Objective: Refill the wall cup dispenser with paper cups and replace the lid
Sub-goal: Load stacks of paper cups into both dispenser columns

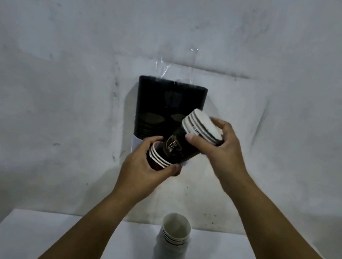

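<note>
Both hands [142, 165] grip stacked cups [176, 143] (dispenser [158, 105] behind).

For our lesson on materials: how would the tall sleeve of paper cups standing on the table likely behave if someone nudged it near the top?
The sleeve of paper cups stands tall on a narrow base, so it would probably tip rather than slide. Being nested paper, it is likely light. Its loose plastic wrap may feel slippery, and the stack could bend where cups meet.

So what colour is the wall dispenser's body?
Black, or very dark and see-through: the wall dispenser shows faint cup shapes inside. Head view, the only one.
</note>
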